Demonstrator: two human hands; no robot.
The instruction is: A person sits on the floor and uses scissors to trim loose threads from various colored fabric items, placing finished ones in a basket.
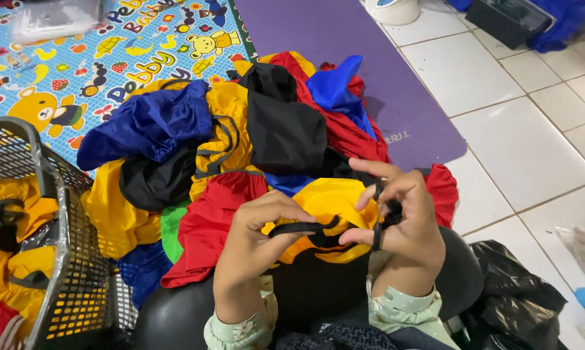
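My left hand (257, 236) pinches a black drawstring (299, 227) that runs from a yellow fabric bag (331, 201). My right hand (396, 217) grips the same bag's bunched top, with the black cord looped around its fingers. The bag rests on my lap, at the near edge of a heap of nylon bags (240, 142) in red, yellow, blue, black and green. Both sleeves are pale green with small dots.
A grey mesh basket (65, 233) at the left holds yellow and red bags. A colourful play mat (78, 58) and a purple mat (370, 65) lie behind the heap. White floor tiles (532, 142) spread to the right, with a black plastic bag (513, 291) nearby.
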